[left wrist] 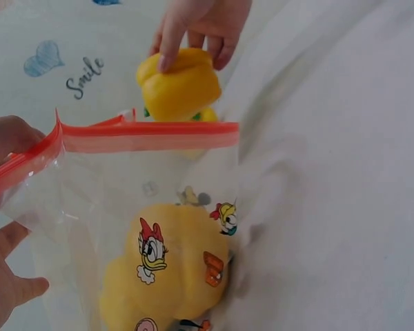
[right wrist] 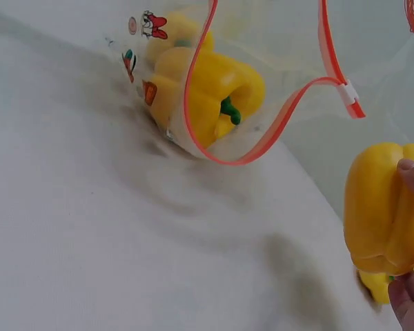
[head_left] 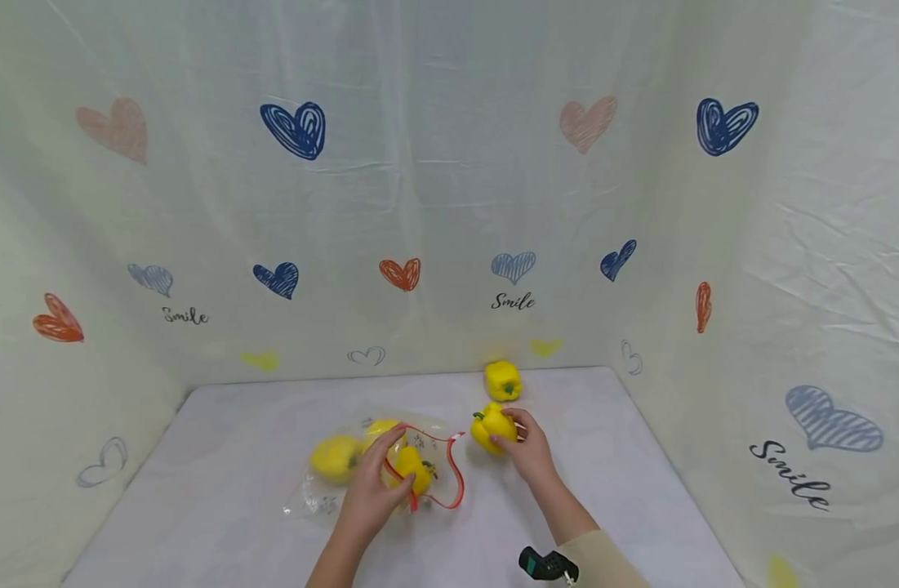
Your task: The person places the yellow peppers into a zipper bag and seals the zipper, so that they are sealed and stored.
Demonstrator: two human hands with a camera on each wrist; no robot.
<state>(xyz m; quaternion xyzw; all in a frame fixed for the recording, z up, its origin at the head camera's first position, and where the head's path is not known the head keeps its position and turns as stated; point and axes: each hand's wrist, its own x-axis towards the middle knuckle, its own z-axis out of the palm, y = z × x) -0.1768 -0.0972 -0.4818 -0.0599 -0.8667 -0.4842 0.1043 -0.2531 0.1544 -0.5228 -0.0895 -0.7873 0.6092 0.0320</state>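
My left hand (head_left: 368,494) grips the red zip edge of a clear zip bag (left wrist: 152,138) printed with cartoon figures. The mouth of the bag gapes toward the right, as the right wrist view shows. Inside it lie several yellow bell peppers (right wrist: 214,86), one with its green stem facing the opening. Just right of that mouth, my right hand (head_left: 531,451) holds another yellow bell pepper (head_left: 491,429) between thumb and fingers, its stem pointing left in the head view. This pepper is outside the bag, close to the red rim.
One more yellow bell pepper (head_left: 503,381) sits at the table's back edge, behind the held one. The white-covered table (head_left: 221,474) meets a pale curtain (head_left: 449,204) printed with hearts at the back and sides. A black device (head_left: 546,563) is at the right sleeve.
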